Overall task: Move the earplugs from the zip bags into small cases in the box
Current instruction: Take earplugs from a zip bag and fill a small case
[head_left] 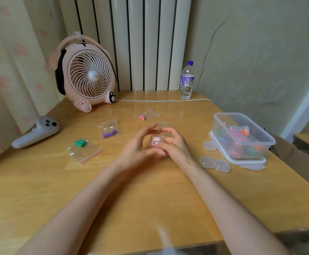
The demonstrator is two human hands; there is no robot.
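Counting zip bags: three lie flat on the wooden table, holding green earplugs, purple earplugs and pink earplugs; a fourth, crumpled zip bag sits behind the fingers.
Empty cases: three small clear cases lie beside the box.
Box: one clear plastic box, resting on its lid, with filled cases inside.
Left hand: fingers curled around a small clear case with something pink in it.
Right hand: fingertips pinched on the same case, touching the left hand.
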